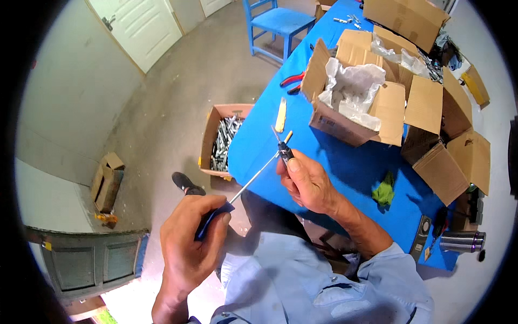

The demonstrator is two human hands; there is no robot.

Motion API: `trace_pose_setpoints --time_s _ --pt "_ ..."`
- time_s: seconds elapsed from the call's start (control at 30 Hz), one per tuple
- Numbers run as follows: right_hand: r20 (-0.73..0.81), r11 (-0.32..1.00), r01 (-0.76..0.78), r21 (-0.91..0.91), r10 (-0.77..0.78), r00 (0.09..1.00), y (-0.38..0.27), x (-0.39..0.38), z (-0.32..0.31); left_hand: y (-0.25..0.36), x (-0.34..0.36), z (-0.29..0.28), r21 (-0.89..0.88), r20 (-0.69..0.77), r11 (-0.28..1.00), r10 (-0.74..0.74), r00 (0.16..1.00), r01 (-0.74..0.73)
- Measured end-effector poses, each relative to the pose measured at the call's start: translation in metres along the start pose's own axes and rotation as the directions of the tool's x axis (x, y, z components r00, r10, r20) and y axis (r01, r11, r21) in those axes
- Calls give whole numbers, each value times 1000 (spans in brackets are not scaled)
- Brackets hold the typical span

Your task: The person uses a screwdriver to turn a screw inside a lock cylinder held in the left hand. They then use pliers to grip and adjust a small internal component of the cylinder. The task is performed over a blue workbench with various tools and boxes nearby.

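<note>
My left hand (pixel 191 237) is closed round the blue handle of a screwdriver (pixel 253 179), whose long metal shaft points up and right. The shaft's far end meets or passes close by a small dark cylindrical part (pixel 285 152) with a thin metal prong. My right hand (pixel 310 181) pinches that part between thumb and fingers, over the near left edge of the blue-covered table (pixel 259 146). Just beyond it lie a yellow utility knife (pixel 281 115) and a short yellow stick (pixel 289 136).
A carton (pixel 206 141) of metal parts stands left of the table. Open cardboard boxes (pixel 345 129) crowd the table's far right, with red-handled pliers (pixel 293 80) beside them. A green cloth (pixel 383 190) and a metal tumbler (pixel 462 241) lie right. A blue chair (pixel 283 24) stands beyond.
</note>
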State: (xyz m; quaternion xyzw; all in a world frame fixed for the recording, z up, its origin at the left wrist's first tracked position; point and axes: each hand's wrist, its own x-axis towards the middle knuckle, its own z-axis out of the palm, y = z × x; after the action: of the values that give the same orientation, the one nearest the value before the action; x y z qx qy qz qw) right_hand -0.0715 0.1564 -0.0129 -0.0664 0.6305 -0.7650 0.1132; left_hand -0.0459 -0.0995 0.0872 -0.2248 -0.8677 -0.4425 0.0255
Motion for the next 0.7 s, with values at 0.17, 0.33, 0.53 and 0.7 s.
trace_pose_setpoints --time_s 0.17,0.33,0.53,0.7 --pt "-18 991 116 -72 -117 993 -10 22 -18 25 29 3 -127 -38 980 -161 986 155" --pt "-17 988 150 -32 -151 988 -6 34 -26 38 48 3 -328 -2 874 -381 925 359" --pt "24 984 142 104 -145 989 -13 39 -29 35 51 14 11 -44 988 -151 987 152" --pt "60 982 135 131 -144 988 -16 42 -37 45 56 15 213 -29 977 27 999 -20"
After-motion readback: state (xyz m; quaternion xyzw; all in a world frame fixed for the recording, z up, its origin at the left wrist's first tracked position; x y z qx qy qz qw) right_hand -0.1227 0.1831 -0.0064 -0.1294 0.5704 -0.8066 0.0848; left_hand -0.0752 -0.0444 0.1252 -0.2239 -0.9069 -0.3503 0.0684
